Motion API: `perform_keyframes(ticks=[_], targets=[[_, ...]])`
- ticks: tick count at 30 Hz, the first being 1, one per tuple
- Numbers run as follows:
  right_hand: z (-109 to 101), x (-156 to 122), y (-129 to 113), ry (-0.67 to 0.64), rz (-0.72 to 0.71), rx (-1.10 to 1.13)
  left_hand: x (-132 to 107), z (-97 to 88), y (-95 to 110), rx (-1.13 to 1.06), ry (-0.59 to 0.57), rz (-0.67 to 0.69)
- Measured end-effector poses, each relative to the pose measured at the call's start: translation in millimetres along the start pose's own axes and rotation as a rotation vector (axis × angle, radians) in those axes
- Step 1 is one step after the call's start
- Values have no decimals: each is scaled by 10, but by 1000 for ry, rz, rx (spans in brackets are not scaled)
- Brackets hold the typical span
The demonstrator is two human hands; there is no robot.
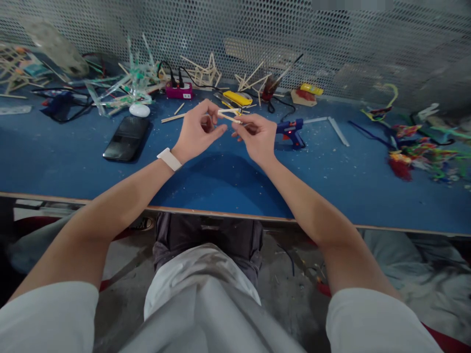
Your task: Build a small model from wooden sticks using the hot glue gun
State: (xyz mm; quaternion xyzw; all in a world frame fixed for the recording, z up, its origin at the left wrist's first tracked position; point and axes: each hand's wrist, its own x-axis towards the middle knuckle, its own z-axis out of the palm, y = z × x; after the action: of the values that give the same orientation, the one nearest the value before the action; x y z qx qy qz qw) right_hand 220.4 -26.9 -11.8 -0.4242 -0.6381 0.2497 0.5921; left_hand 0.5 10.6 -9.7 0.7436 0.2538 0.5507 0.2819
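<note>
My left hand and my right hand are raised together over the middle of the blue table. Both pinch a small piece made of thin wooden sticks between their fingertips. The left hand grips its left end and wears a white band at the wrist. The right hand's fingers are curled around the piece's right end. A blue glue gun lies on the table just right of my right hand.
A black phone lies left of my hands. Stick structures, a pink power strip, a yellow object and cables line the back by the perforated wall. Coloured pipe cleaners lie at the right. Loose sticks are scattered about.
</note>
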Motion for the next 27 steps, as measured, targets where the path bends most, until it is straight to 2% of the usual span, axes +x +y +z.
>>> perform_keyframes(ticks=[4,13,23,27], targets=[[-3,-34,-32,-63,-21,7,14,25,29,-38,-53,-22],[11,-33,-50,-93,0,11,38,9,22,-36,-21,-15],[4,-44,45,-157,-18,-30,42,28,35,-62,-45,-31],[-39,7,150,-94,-8,-47,47,56,-20,-113,-60,-117]])
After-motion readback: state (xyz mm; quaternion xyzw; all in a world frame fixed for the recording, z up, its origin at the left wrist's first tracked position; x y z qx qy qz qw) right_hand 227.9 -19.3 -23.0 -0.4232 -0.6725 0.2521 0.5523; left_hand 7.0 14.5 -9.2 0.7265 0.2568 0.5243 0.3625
